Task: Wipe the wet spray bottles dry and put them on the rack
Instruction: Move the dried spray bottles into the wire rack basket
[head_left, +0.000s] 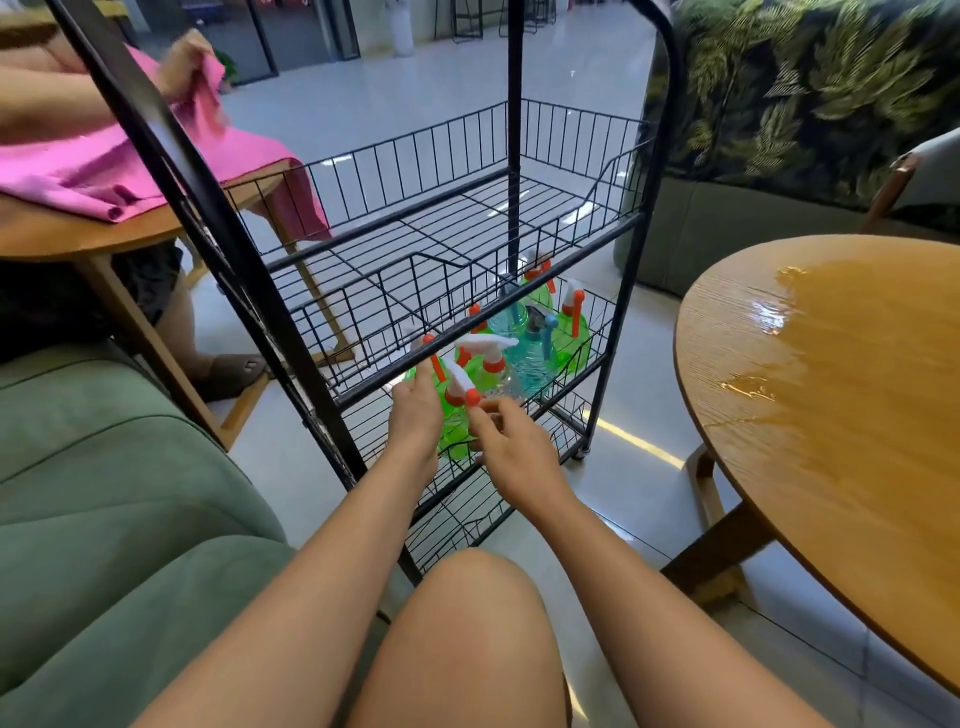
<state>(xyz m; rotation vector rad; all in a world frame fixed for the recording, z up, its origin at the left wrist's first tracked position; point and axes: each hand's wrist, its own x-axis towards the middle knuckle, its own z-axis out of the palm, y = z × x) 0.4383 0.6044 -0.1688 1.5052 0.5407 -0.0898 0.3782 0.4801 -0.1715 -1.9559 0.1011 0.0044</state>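
Green, see-through plastic between both hands: green spray bottle (451, 434), upright on a lower tier of the black wire rack (631, 223), at the tier's near corner, just behind the front rail. Left hand (413, 415) against the bottle's left flank, fingers straight and together, flat on the plastic, curled round nothing. Right hand (511, 447) at the bottle's other side, fingers loosely bent, thumb tip up at the orange nozzle (472, 397) of the white spray head (460, 382); pinching or merely touching, impossible to tell.

Just beyond the right hand's fingertips, on the same tier, a second green bottle (480, 364) with a white trigger head, then a blue spray bottle (532, 364), with more green and blue bottles (574, 338) crowded behind, farther from both hands. Above the hands, two wire basket tiers.

Well right of the right hand, a round wooden table (727, 322), its top shining with a sheet of water (831, 332). Left of the left hand, a green sofa (104, 467). Far up and left of the left hand, a pink cloth (104, 176) spread over a small wooden table (78, 236), another person's hand (184, 60) gripping one corner of it. Below both forearms, a bare knee (467, 623).
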